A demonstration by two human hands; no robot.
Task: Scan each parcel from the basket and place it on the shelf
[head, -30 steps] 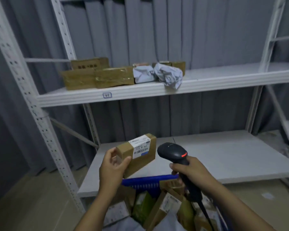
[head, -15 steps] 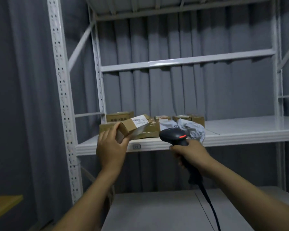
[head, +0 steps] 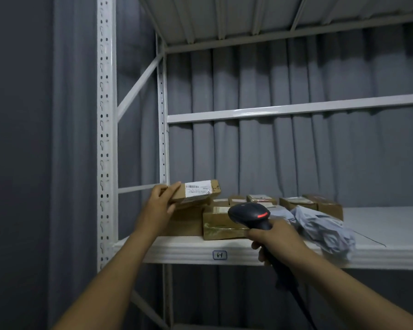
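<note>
Parcel (head: 197,191), label up, at shelf (head: 177,251) L end, just over other boxes (head: 215,226); contact unclear. L hand (head: 161,206) fingers grip its near end. R hand (head: 275,238) fingers wrapped round scanner (head: 249,214), in front of shelf edge.

I see a brown cardboard parcel (head: 194,194) labelled white, a black plastic scanner (head: 248,214) striped red, a white metal shelf (head: 177,249).

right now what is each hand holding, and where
Left hand: brown cardboard parcel, by its left end. Right hand: black handheld scanner, by its handle.
</note>
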